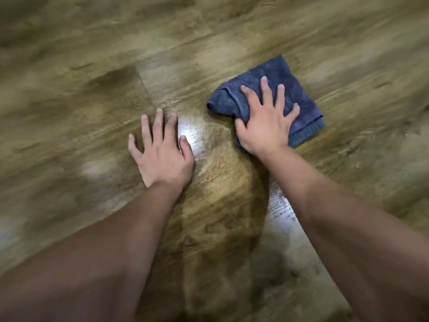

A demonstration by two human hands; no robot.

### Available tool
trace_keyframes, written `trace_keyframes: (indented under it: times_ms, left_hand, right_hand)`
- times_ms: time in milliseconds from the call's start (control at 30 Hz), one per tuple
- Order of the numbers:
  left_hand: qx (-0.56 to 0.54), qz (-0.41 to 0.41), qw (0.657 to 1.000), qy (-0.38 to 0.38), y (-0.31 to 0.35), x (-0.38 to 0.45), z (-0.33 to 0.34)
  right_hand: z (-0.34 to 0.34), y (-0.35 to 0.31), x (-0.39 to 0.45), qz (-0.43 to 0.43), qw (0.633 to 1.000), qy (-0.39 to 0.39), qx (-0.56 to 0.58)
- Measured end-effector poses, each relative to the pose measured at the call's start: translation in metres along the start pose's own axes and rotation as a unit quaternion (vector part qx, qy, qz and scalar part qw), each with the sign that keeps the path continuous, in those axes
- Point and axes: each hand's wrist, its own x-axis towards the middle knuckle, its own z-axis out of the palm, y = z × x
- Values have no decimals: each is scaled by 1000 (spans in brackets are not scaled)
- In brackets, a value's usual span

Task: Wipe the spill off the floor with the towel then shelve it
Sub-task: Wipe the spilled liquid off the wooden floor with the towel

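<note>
A person leans over a wood-look plank floor (69, 94), both bare forearms reaching forward and down from the bottom of the view. The right hand (267, 122) lies flat on a folded dark blue towel (299, 94), fingers straight and spread across the cloth, the thumb lying along the towel's near left edge where the fabric bunches into a rounded fold. The towel rests on the floor right of centre, its hemmed edge showing at the near right corner, most of its far half uncovered by the hand. The left hand (160, 149) is planted palm-down on the bare planks well to the left of the towel, fingers straight and fanned wide, holding nothing. Between the two hands a bright glossy patch (192, 133) shines on the boards just beside the left thumb and index finger, and a second sheen (281, 205) runs along the floor beside the right forearm; whether either is liquid or only reflected light cannot be told. The outer parts of the floor are streaked with motion blur, while the hands and towel appear fairly sharp.
</note>
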Motion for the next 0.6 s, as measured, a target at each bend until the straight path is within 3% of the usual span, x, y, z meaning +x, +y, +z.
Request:
trace_keyframes:
  times_ms: [600]
  left_hand:
    - [15, -3, 1000, -4, 1, 1, 1]
  right_hand:
    - [-18, 1, 108, 50, 998, -15, 34]
